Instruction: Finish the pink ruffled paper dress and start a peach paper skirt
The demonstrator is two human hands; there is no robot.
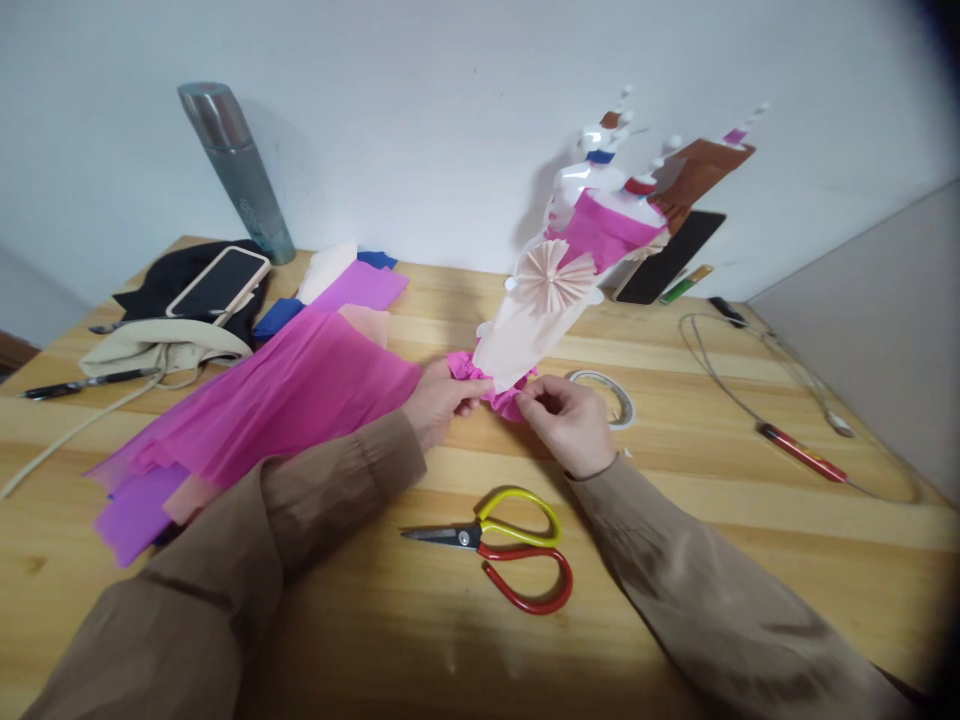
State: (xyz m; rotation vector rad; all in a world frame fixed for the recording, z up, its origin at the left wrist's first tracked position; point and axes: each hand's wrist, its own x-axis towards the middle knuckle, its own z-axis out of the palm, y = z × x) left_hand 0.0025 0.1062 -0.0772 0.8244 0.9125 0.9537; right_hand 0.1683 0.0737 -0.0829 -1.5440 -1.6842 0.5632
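Observation:
A bottle wrapped in pale pink and magenta crepe paper (525, 325), with a folded paper rosette (556, 276) on its front, stands on the table. Gathered magenta crepe paper (506, 402) rings its base. My left hand (437, 400) pinches this frill on the left side. On the right, my right hand (568, 418) has thumb and forefinger closed on the same ruffle. A roll of tape (624, 400) lies just behind my right hand. Scissors with yellow and red handles (480, 538) rest on the table in front of both hands.
Magenta crepe sheets (300, 385) spread at the left, near a phone (219, 280), a cap (161, 345) and a pen (86, 383). A flask (244, 175) stands behind. More decorated bottles (581, 180) and a dark tablet (675, 255) are at the back. A red-handled corded tool (802, 452) lies right.

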